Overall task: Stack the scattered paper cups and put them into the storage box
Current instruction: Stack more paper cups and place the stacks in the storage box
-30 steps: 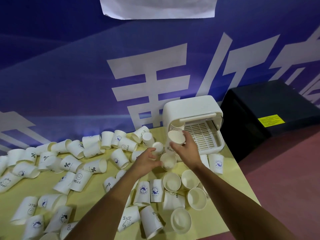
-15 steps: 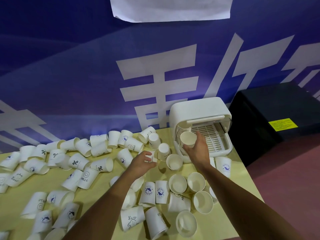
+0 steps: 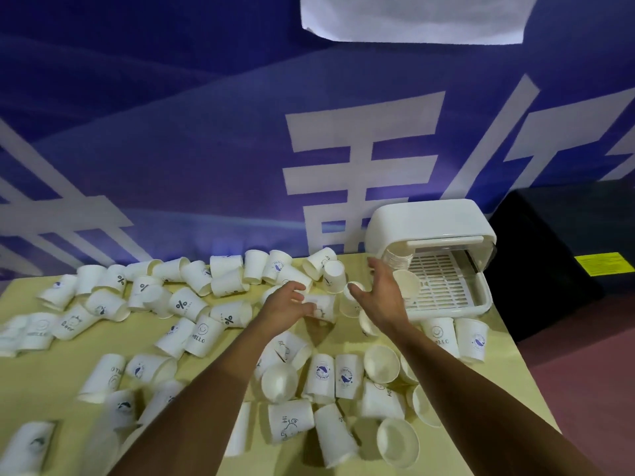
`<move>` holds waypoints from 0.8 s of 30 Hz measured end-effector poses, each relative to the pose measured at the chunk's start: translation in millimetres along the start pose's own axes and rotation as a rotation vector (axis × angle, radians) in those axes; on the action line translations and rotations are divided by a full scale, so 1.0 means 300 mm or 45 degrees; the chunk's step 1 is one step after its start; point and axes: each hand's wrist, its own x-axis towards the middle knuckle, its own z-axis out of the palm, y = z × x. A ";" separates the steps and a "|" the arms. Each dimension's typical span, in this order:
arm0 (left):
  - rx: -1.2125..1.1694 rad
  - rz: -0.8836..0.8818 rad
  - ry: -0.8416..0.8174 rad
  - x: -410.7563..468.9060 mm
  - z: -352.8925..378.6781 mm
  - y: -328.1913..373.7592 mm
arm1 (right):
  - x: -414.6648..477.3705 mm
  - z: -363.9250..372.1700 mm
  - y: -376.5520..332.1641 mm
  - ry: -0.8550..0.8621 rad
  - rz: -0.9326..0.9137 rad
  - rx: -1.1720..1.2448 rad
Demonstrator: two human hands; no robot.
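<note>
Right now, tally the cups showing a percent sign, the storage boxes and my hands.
Percent-sign cups: 4
Storage box: 1
Hands: 2, the left hand gripping a paper cup, the right hand open
Total: 7

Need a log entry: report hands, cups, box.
Left hand grips a cup. Right hand open by the box. Stack of cups inside it, one loose cup at its mouth.

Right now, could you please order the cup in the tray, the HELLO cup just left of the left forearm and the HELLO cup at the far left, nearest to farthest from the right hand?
From the right hand, in the head view:
1. Tray cup, just to its right.
2. Middle HELLO cup, left of both arms.
3. Far-left HELLO cup, by the left frame edge.
</note>
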 end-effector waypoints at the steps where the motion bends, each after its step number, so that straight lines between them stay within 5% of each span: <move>1: -0.036 -0.001 0.021 -0.009 -0.040 -0.016 | 0.003 0.031 -0.036 -0.038 -0.027 -0.002; 7: -0.146 0.025 0.306 -0.086 -0.332 -0.182 | 0.000 0.251 -0.271 -0.299 -0.170 -0.059; 24: -0.225 -0.429 0.831 -0.341 -1.066 -0.927 | -0.112 1.111 -0.920 -0.847 -0.566 -0.222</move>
